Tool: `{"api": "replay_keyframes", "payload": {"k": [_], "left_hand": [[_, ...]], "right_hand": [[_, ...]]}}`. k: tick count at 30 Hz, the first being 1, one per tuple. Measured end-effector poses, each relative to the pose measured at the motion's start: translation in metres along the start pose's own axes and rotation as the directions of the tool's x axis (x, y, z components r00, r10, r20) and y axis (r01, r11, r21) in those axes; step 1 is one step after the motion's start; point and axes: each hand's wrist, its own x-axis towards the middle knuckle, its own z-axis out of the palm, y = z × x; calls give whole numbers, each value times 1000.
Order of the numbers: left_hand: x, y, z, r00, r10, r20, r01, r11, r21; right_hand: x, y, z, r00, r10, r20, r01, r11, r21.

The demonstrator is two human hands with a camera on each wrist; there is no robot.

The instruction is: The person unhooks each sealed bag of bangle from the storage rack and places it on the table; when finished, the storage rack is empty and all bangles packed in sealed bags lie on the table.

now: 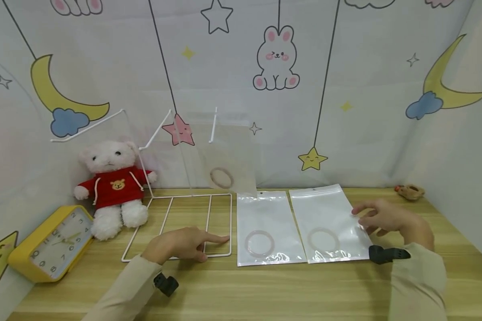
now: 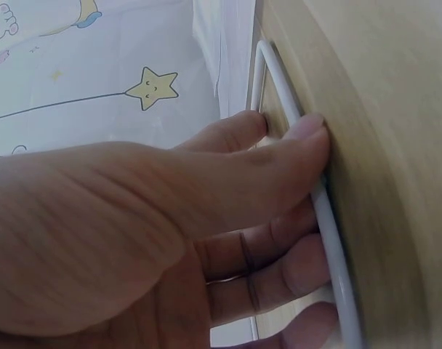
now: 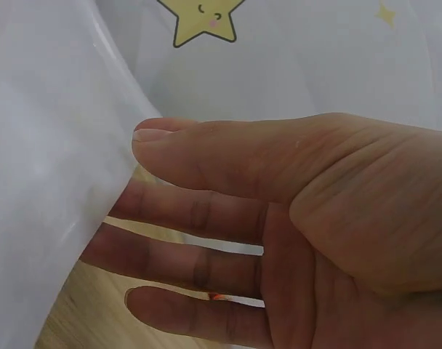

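A white wire rack with upright prongs stands left of centre. My left hand is at the front right corner of its base, index finger stretched toward the side wire. In the left wrist view, the thumb and fingertips grip the front wire. A clear zip bag with a pinkish bangle hangs at the rack. Two zip bags lie side by side: a left bag and a right bag, each holding a pale bangle. My right hand pinches the right bag's right edge between thumb and index finger.
A white teddy bear in a red hoodie sits behind the rack's left side. In front of it stands a yellow clock. A small brown ornament lies at the back right. A patterned curtain closes off the back.
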Motion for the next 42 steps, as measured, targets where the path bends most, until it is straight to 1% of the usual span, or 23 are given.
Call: {"api": "replay_keyframes", "payload": {"k": [4, 9, 12, 16, 19, 24, 28, 31, 34, 38, 42], "left_hand": [[-2, -1, 0, 1000, -20, 3, 20, 1000, -7], [-5, -3, -1, 1000, -29, 0, 29, 999, -19], [-6, -6, -2, 1000, -10, -10, 10, 1000, -9], [-8, -8, -3, 1000, -26, -12, 26, 1000, -17], [-10, -9, -4, 999, -34, -14, 34, 999, -22], [-14, -10, -6, 998, -57, -18, 57, 998, -24], [-16, -12, -5, 999, -24, -33, 23, 1000, -21], [-17, -12, -4, 999, -18, -41, 17, 1000, -15], [-15, -10, -2, 998, -48, -36, 47, 999, -25], [-8, -5, 1, 997, -82, -12, 82, 995, -50], [-1, 0, 1, 994, -107, 3, 107, 994, -36]], "right_hand": [[2, -4, -1, 999, 25, 29, -26, 1000, 10], [2, -10, -3, 999, 12, 32, -12, 1000, -7], [4, -16, -4, 999, -16, 31, 16, 1000, -20], [6, -28, -3, 997, -70, 43, 71, 997, -22], [7, -39, -1, 995, -95, 41, 96, 995, -23], [11, -58, 3, 987, -156, 43, 158, 986, -60], [17, -75, 8, 970, -244, 9, 243, 963, -118], [21, -89, 13, 952, -306, -24, 298, 940, -166], [21, -105, 18, 931, -361, -50, 340, 910, -237], [15, -124, 23, 903, -421, -85, 375, 869, -322], [13, -142, 28, 861, -494, -119, 428, 832, -354]]}}
